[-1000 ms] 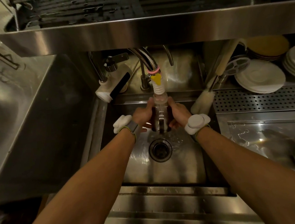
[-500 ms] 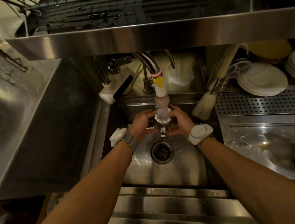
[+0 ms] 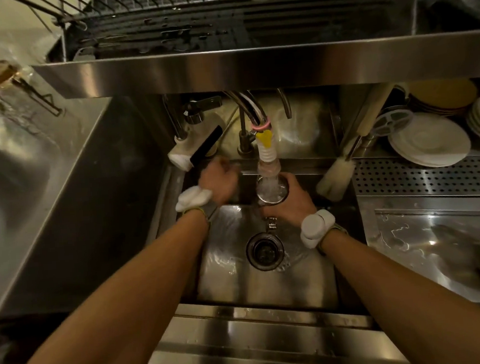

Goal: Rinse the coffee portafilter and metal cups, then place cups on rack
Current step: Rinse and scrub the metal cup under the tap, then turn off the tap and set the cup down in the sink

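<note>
Your right hand (image 3: 292, 205) wraps its fingers round the metal cup (image 3: 272, 190), centre of frame, under the running tap nozzle (image 3: 267, 156) above the sink (image 3: 235, 285). Your left hand (image 3: 218, 182), left of it, is blurred; its grip can't be told.

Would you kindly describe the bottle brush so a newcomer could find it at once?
Start at the steel sink and go to its back right corner, beside the perforated shelf. The bottle brush leans there head down, its pale handle rising beside the stacked plates. Its fuzzy white head sets it apart from the steel around it.
</note>
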Available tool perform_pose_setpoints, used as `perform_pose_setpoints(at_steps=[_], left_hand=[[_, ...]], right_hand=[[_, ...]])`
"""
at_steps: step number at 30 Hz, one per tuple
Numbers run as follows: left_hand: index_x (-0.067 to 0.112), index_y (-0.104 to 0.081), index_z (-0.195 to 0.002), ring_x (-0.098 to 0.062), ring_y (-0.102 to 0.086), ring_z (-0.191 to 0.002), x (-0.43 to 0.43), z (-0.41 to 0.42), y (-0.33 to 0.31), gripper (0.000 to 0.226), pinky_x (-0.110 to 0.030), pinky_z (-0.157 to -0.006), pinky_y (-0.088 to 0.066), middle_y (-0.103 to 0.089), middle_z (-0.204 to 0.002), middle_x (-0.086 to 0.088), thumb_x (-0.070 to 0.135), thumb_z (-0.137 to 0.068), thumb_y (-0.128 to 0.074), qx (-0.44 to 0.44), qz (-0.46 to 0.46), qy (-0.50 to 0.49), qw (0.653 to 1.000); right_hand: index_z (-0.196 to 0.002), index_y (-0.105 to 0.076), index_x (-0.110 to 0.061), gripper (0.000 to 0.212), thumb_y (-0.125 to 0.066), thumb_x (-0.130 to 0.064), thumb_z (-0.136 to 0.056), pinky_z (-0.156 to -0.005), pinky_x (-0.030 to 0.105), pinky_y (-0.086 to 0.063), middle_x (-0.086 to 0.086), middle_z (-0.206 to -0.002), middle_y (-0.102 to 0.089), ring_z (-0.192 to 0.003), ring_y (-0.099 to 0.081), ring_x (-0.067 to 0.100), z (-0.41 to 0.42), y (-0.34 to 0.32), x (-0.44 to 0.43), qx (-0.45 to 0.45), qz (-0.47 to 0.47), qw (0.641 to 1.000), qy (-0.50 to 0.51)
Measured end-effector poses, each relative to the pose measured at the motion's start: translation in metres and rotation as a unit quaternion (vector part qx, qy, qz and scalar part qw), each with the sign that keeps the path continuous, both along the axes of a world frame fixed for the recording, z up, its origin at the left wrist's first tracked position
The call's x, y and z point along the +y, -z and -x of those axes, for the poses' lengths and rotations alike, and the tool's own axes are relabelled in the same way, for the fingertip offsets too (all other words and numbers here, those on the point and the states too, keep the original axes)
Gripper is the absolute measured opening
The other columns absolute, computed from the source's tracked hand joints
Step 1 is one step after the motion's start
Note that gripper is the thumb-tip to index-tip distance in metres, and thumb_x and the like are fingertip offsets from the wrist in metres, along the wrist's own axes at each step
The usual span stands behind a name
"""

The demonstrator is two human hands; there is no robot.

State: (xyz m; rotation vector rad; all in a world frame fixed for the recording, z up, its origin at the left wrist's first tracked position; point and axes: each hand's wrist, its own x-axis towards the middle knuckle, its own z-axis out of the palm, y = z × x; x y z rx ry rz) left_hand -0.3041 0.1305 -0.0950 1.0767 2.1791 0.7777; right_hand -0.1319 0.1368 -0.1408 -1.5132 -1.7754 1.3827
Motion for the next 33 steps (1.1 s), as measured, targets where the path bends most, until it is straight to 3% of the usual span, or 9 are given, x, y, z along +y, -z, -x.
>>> perform_pose_setpoints(at_steps=[4,8,12,16,19,22,29,33], left_hand=[[0.020,-0.043,-0.133,-0.031,-0.059,-0.109,0.030,0.015,-0.032,0.054,-0.033,-0.085,-0.044,-0.063,-0.119,-0.010,0.034,-0.084,-0.060,0.147,-0.099,0.003,0.984],[0.020,-0.011,-0.148,-0.035,-0.059,-0.111,0.058,0.024,-0.048,0.079,-0.038,-0.088,-0.048,-0.054,-0.133,-0.014,0.035,-0.085,-0.057,0.207,-0.044,0.105,0.972],[0.007,-0.034,-0.140,-0.040,-0.057,-0.111,0.071,0.028,-0.052,0.062,-0.043,-0.090,-0.046,-0.056,-0.126,-0.022,0.031,-0.086,-0.056,0.269,-0.004,0.093,0.959],[0.001,-0.044,-0.129,-0.041,-0.057,-0.108,0.074,0.031,-0.055,0.050,-0.042,-0.088,-0.046,-0.058,-0.120,-0.024,0.025,-0.086,-0.056,0.266,-0.010,0.077,0.961],[0.003,-0.041,-0.131,-0.040,-0.058,-0.107,0.076,0.030,-0.052,0.053,-0.040,-0.083,-0.046,-0.059,-0.120,-0.022,0.025,-0.086,-0.057,0.256,-0.026,0.064,0.964],[0.013,-0.035,-0.134,-0.036,-0.062,-0.099,0.076,0.030,-0.045,0.059,-0.032,-0.069,-0.037,-0.063,-0.113,-0.015,0.020,-0.081,-0.059,0.245,-0.067,0.057,0.965],[0.018,-0.036,-0.126,-0.023,-0.053,-0.074,0.078,0.040,-0.033,0.054,-0.030,-0.066,-0.036,-0.061,-0.097,-0.003,0.020,-0.077,-0.060,0.212,-0.091,0.078,0.970],[0.019,-0.037,-0.124,-0.018,-0.047,-0.073,0.075,0.045,-0.032,0.055,-0.029,-0.065,-0.034,-0.051,-0.090,0.005,0.019,-0.075,-0.061,0.203,-0.096,0.100,0.969]], right_hand=[[-0.131,-0.036,-0.029,0.098,-0.088,-0.040,-0.049,-0.081,0.024,-0.042,-0.005,-0.116,-0.058,-0.101,-0.056,0.014,0.001,-0.001,-0.001,0.004,-0.010,1.000,-0.002],[-0.131,-0.035,-0.025,0.098,-0.088,-0.039,-0.049,-0.080,0.023,-0.042,-0.007,-0.112,-0.057,-0.099,-0.057,0.014,0.000,-0.005,0.003,-0.005,-0.014,1.000,-0.017],[-0.129,-0.036,-0.025,0.095,-0.087,-0.039,-0.050,-0.079,0.023,-0.043,-0.009,-0.109,-0.057,-0.096,-0.058,0.013,0.002,-0.007,0.004,-0.014,-0.013,0.999,-0.030],[-0.129,-0.037,-0.025,0.095,-0.088,-0.041,-0.051,-0.079,0.023,-0.043,-0.009,-0.111,-0.058,-0.097,-0.059,0.012,0.005,-0.008,0.005,-0.009,-0.011,0.999,-0.033],[-0.128,-0.036,-0.026,0.096,-0.088,-0.042,-0.049,-0.080,0.023,-0.044,-0.010,-0.109,-0.058,-0.098,-0.059,0.013,0.006,-0.008,0.006,-0.004,-0.009,1.000,-0.030],[-0.129,-0.035,-0.027,0.097,-0.087,-0.043,-0.049,-0.076,0.017,-0.042,-0.015,-0.105,-0.055,-0.094,-0.056,0.009,0.006,-0.009,0.005,-0.007,-0.010,0.999,-0.032],[-0.132,-0.035,-0.027,0.101,-0.089,-0.038,-0.048,-0.092,0.031,-0.047,-0.005,-0.119,-0.058,-0.106,-0.058,0.017,0.003,-0.007,0.003,-0.003,-0.006,0.999,-0.033],[-0.129,-0.037,-0.027,0.098,-0.089,-0.037,-0.048,-0.089,0.025,-0.045,-0.011,-0.111,-0.058,-0.105,-0.059,0.016,0.002,-0.006,0.001,0.003,-0.008,1.000,-0.029]])
